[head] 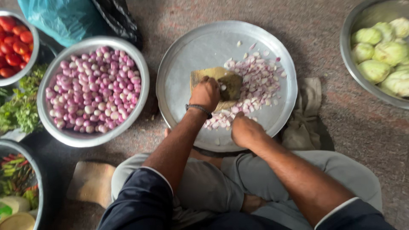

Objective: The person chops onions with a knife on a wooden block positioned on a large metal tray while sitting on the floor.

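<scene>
A round metal tray [183,64] lies on the floor in front of my crossed legs. On it sits a worn wooden board [200,76] beside a heap of chopped pink onion pieces [260,81]. My left hand [206,91], with a dark band at the wrist, is closed over the board and grips a dark flat blade [233,85]. My right hand [245,128] rests as a curled fist at the tray's near edge, touching the chopped pieces; what its fingers hold is hidden.
A metal bowl [140,68] of peeled small onions stands left of the tray. Tomatoes [12,38], leafy greens [21,106] and a chilli bowl [17,179] are at far left. Pale green vegetables [383,51] fill a bowl at top right. A cloth [304,115] lies under the tray's right edge.
</scene>
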